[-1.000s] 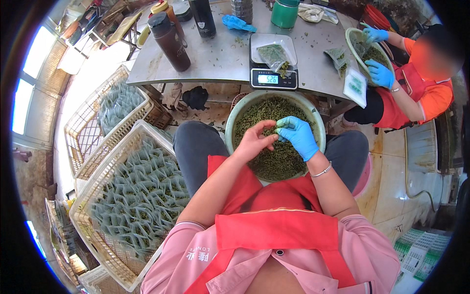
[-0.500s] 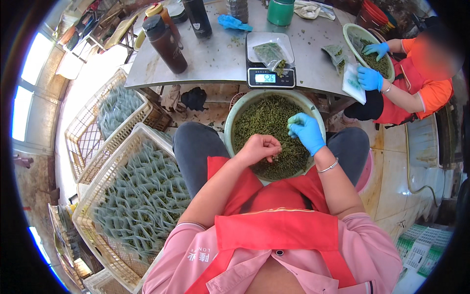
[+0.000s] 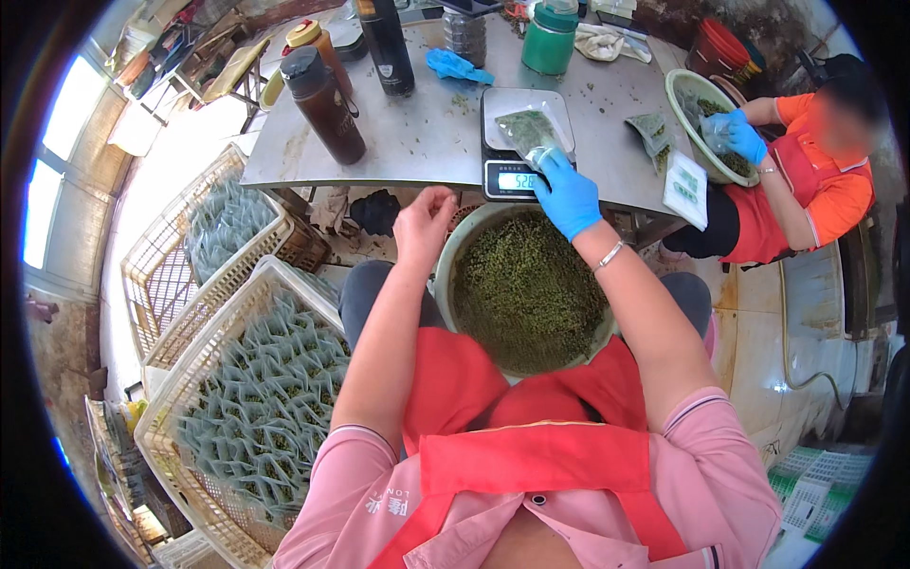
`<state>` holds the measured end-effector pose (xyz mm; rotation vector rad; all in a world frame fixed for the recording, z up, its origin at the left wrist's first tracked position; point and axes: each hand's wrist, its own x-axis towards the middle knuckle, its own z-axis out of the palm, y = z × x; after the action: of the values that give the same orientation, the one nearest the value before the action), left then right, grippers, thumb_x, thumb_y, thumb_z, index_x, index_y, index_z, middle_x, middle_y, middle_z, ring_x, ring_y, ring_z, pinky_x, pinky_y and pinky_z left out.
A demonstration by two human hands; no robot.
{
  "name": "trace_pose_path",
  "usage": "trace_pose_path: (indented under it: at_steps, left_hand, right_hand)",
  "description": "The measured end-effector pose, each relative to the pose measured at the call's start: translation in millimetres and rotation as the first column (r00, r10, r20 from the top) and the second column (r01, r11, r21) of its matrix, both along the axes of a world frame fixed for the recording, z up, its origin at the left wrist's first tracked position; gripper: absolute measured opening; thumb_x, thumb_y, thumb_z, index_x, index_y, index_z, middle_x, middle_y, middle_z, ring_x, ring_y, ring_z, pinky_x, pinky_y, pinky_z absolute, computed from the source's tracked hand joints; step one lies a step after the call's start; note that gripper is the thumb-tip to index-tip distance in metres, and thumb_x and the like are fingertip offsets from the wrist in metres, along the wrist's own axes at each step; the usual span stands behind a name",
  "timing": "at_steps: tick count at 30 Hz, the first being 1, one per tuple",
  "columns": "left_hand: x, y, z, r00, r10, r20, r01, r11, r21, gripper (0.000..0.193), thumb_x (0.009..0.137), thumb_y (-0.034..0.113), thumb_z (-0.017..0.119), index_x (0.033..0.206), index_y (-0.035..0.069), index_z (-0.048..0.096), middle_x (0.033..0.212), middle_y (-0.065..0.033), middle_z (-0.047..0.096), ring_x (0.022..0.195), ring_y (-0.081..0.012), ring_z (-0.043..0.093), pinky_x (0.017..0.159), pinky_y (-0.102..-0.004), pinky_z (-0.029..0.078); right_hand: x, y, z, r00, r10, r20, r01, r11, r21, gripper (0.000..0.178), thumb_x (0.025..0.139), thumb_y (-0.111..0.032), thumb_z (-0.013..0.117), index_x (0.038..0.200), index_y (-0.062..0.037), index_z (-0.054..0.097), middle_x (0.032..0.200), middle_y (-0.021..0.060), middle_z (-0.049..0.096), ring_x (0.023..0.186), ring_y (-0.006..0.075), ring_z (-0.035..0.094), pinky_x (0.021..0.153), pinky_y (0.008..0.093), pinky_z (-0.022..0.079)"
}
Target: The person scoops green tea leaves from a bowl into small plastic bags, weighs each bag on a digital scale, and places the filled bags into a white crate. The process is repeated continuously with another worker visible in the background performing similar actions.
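A digital scale [image 3: 502,174] with a lit display stands at the near edge of the metal table. On its pan lies a small clear plastic bag [image 3: 527,131] with green contents. My right hand [image 3: 569,197], in a blue glove, has its fingers closed on the bag's near end. My left hand [image 3: 424,228] is bare and hovers left of the scale, thumb and fingers pressed together; whether anything tiny is in them is hidden. Between my knees sits a round tub [image 3: 445,302] full of small green berries [image 3: 531,284], below both hands.
Left of me, plastic crates [image 3: 156,429] hold many filled bags [image 3: 256,408]. Bottles [image 3: 322,109], a green jar [image 3: 550,40] and a blue glove [image 3: 457,66] stand or lie on the table [image 3: 417,123]. At right a co-worker in blue gloves [image 3: 735,137] handles a bag over another tub [image 3: 675,93].
My right hand has gone from over the tub up to the bag on the scale and gripped it. My left hand has moved up and left, away from the tub. The co-worker's hands have come together.
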<state>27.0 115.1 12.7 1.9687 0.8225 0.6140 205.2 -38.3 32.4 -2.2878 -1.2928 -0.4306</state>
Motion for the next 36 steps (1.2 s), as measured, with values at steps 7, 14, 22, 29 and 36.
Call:
trace_pose_path:
  at_steps: [7,14,22,29,36]
  left_hand:
    - [20,3,1,0.979,0.057,0.196,-0.181,0.683,0.707,0.043,0.072,0.025,0.068,0.111,0.013,0.056,0.082,-0.0095,0.065,0.079,-0.0276,0.062,0.07,-0.0367,0.049]
    - [18,-4,4,0.973,0.131,-0.192,-0.046,0.919,0.392,0.047,0.071,0.027,0.066,0.115,0.017,0.054,0.084,-0.0135,0.066,0.074,-0.0311,0.064,0.063,-0.0416,0.049]
    - [8,-5,-1,0.978,0.122,-0.169,-0.018,0.858,0.514,0.061,0.065,0.017,0.071,0.122,0.019,0.049,0.09,-0.0086,0.065,0.073,-0.0292,0.063,0.064,-0.04,0.049]
    - [16,-7,-10,0.988,0.102,-0.117,-0.001,0.758,0.653,0.051,0.07,0.009,0.059,0.12,0.019,0.052,0.081,-0.0093,0.064,0.068,-0.0294,0.062,0.058,-0.0405,0.048]
    - [14,-7,7,0.96,0.197,-0.198,-0.126,0.939,0.32,0.053,0.073,0.036,0.07,0.121,0.024,0.051,0.086,-0.012,0.067,0.08,-0.0329,0.063,0.069,-0.0394,0.05]
  right_hand:
    - [-12,50,57,0.946,0.293,0.138,-0.26,0.941,-0.214,0.012,0.079,-0.013,0.054,0.089,-0.0108,0.059,0.102,0.0084,0.058,0.066,0.0316,0.062,0.055,0.0425,0.05]
    - [-66,46,41,0.953,0.301,-0.018,-0.291,0.902,-0.319,0.023,0.077,-0.009,0.054,0.1,-0.0102,0.059,0.106,0.0086,0.06,0.077,0.0298,0.062,0.064,0.0387,0.051]
    - [-73,47,46,0.94,0.322,-0.11,-0.34,0.88,-0.331,0.03,0.078,-0.01,0.052,0.107,-0.01,0.057,0.111,0.0107,0.058,0.081,0.0312,0.063,0.065,0.0408,0.052]
    - [-73,60,8,0.948,0.297,-0.112,-0.317,0.914,-0.253,0.027,0.082,-0.013,0.048,0.109,-0.0085,0.051,0.088,0.0177,0.062,0.067,0.0365,0.062,0.057,0.0444,0.051]
    - [-45,-8,69,0.282,0.521,-0.806,-0.336,0.84,0.426,0.033,0.083,-0.011,0.058,0.115,-0.0052,0.058,0.098,0.0115,0.065,0.072,0.0192,0.064,0.071,0.0292,0.052]
